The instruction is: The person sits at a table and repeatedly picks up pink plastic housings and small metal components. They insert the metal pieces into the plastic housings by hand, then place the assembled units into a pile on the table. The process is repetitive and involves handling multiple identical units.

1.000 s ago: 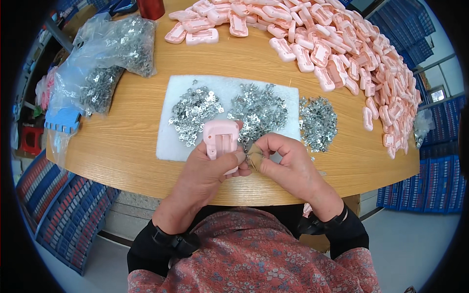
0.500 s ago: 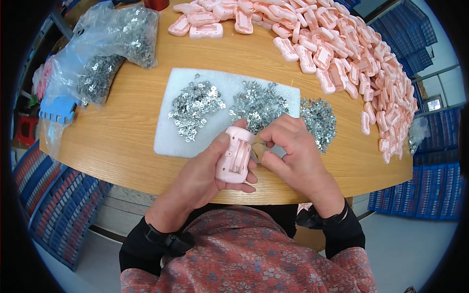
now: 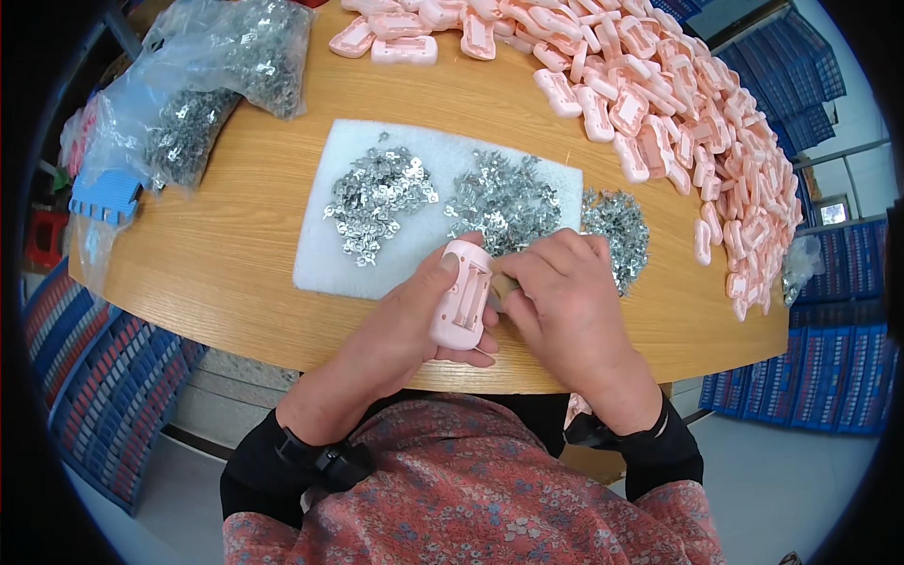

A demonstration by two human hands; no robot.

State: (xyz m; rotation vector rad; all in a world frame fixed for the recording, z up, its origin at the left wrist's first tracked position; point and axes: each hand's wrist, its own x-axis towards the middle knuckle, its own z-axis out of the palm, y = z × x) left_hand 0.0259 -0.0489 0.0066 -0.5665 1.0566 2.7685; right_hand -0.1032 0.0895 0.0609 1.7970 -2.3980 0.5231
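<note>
A pale pink plastic casing (image 3: 461, 299) with a long battery-style recess lies tilted in my left hand (image 3: 407, 315); the thumb presses its upper left edge and the fingers wrap under it. My right hand (image 3: 573, 303) is closed in a pinch at the casing's right edge. Something small and tan shows at its fingertips, but its kind cannot be made out. Beyond my hands, a white foam sheet (image 3: 315, 247) carries two heaps of small shiny metal pieces, a left heap (image 3: 377, 200) and a right heap (image 3: 504, 200).
Another metal heap (image 3: 614, 235) lies on the wooden table (image 3: 221, 273) right of the foam. Many pink casings (image 3: 650, 113) pile up along the far right. Clear bags (image 3: 264, 56) of metal pieces stand far left. Blue racks (image 3: 122, 405) flank the table.
The casing has turned slightly in my left hand and shifted a little right. My right hand has rolled, its knuckles now covering more of the fingertips.
</note>
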